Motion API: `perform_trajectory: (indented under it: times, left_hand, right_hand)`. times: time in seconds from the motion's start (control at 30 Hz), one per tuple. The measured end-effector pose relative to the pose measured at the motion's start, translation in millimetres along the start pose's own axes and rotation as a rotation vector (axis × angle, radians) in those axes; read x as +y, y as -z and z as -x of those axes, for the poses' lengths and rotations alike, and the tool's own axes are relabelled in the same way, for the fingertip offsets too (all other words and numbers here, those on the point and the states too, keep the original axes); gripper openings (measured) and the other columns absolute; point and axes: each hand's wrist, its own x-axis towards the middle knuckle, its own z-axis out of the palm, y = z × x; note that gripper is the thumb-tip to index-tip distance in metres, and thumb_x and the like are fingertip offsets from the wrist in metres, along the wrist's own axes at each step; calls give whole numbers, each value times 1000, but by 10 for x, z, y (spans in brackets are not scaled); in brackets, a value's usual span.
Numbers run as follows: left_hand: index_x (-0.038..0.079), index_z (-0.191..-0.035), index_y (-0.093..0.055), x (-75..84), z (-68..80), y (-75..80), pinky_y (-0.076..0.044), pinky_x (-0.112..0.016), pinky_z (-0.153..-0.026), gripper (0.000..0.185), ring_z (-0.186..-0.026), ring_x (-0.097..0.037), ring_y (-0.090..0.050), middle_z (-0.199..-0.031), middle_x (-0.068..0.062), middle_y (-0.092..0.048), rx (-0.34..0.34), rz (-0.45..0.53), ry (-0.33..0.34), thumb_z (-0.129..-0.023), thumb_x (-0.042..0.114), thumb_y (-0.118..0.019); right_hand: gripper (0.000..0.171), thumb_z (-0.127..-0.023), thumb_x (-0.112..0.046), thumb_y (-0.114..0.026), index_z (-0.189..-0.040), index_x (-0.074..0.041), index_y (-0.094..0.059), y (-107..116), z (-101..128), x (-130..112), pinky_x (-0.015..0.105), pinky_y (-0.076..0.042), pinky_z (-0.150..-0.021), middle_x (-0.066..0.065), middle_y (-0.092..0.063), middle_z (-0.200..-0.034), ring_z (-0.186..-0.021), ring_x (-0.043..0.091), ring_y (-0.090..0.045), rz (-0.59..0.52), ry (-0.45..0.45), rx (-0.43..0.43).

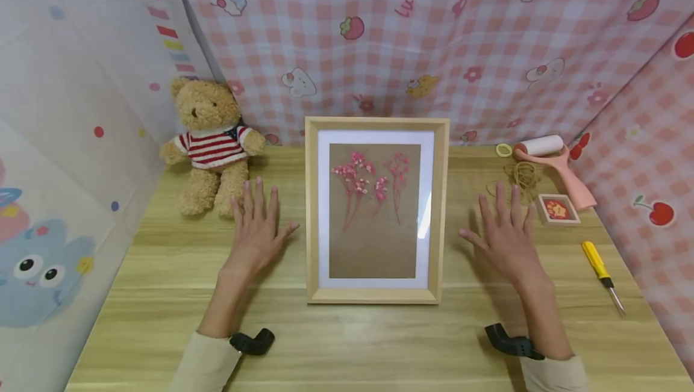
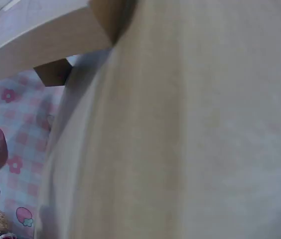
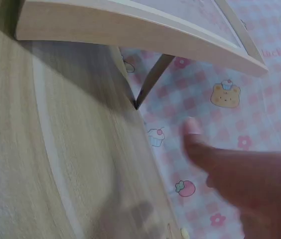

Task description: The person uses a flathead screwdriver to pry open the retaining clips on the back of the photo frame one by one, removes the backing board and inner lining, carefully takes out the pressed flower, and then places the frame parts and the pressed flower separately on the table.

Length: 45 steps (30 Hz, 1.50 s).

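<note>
A light wood picture frame (image 1: 374, 295) stands upright at the middle of the table, leaning back on a rear prop leg (image 3: 153, 79) seen in the right wrist view. Behind its glass, pink dried flowers (image 1: 355, 172) lie on a brown backing inside a white mat. My left hand (image 1: 255, 235) is left of the frame with fingers spread, its fingertips overlapping the teddy bear's foot in the head view. To the frame's right, my right hand (image 1: 506, 238) has its fingers spread and holds nothing. Both thumbs point toward the frame, apart from it.
A teddy bear (image 1: 211, 139) in a striped sweater sits at the back left. Toward the right are a lint roller (image 1: 564, 169), a yellow-green ring (image 1: 503, 150), tangled twine (image 1: 525, 175), a small square box (image 1: 558, 209) and a yellow-handled screwdriver (image 1: 602, 271). Patterned cloth (image 1: 379, 49) hangs behind.
</note>
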Motion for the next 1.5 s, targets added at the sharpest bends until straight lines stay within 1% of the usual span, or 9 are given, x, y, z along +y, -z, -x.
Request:
perform_trajectory:
  times: [0.13, 0.23, 0.37, 0.5, 0.63, 0.73, 0.87, 1.07, 1.5]
  left_hand:
    - [-9, -168, -29, 80, -63, 50, -9, -71, -134, 72, -166, -52, -19, -177, -34, -22, 106, 334, -49, -119, 41, -45]
    - [-10, -164, -38, 222, -162, 152, -32, -61, -131, 68, -156, -50, -43, -167, -31, -44, 73, 785, -72, -121, 42, -36]
    - [-12, -165, -36, 361, -310, 280, -50, -36, -121, 70, -151, -41, -54, -168, -31, -43, -92, 1227, 25, -121, 43, -32]
    - [-14, -165, -31, 385, -363, 312, -58, -23, -106, 69, -128, -19, -73, -169, -35, -39, -163, 1400, 163, -122, 39, -28]
    - [-16, -163, -31, 367, -332, 295, -61, -23, -100, 69, -106, -6, -76, -157, -34, -52, -177, 1453, 191, -122, 40, -27]
    - [-14, -164, -30, 344, -314, 283, -61, -25, -100, 72, -106, -6, -76, -154, -28, -58, -184, 1459, 163, -121, 43, -32]
    - [-6, -171, -24, 303, -305, 273, -59, -26, -105, 67, -118, -9, -73, -165, -31, -47, -237, 1404, 107, -120, 33, -44]
    - [7, -176, -18, 270, -298, 314, -44, -51, -127, 82, -155, -44, -46, -172, -31, -38, -306, 1223, 19, -109, 14, -63]
    - [7, -177, -12, 306, -250, 374, -43, -54, -125, 88, -150, -50, -52, -165, -33, -46, -286, 1132, -98, -106, 1, -64]
  right_hand:
    - [69, -117, -42, -52, -156, 15, -48, 115, -39, 20, 65, -32, -131, 41, -38, -166, -159, 50, -39, -344, -18, 89]
    - [59, -120, -34, -44, -142, 18, -59, 201, -119, 21, 40, -64, -100, 33, -72, -134, -122, 28, -77, -759, 8, 46]
    - [67, -121, -39, -35, -144, 22, -53, 212, -280, -10, 29, -65, -95, 9, -83, -122, -112, 13, -80, -1133, 84, -166]
    - [72, -119, -45, -34, -152, 18, -44, 115, -419, -102, 31, -64, -101, -4, -79, -127, -119, 13, -77, -1342, 90, -335]
    - [63, -118, -46, -38, -148, 8, -49, 44, -462, -198, 32, -66, -96, -3, -79, -122, -113, 13, -77, -1411, 63, -374]
    - [70, -118, -43, -40, -154, 18, -40, 34, -449, -252, 32, -66, -94, -5, -79, -120, -110, 12, -77, -1384, 64, -372]
    - [71, -119, -21, -50, -163, 24, -19, 69, -429, -297, 29, -65, -94, -9, -77, -122, -110, 7, -76, -1285, 56, -363]
    - [71, -107, 4, -64, -165, 18, -26, 110, -427, -327, 28, -65, -93, 0, -76, -133, -113, 7, -76, -1174, 78, -334]
    - [61, -102, 10, -66, -156, 23, -40, 120, -397, -341, 27, -67, -86, -17, -79, -122, -106, 6, -79, -1103, 198, -220]
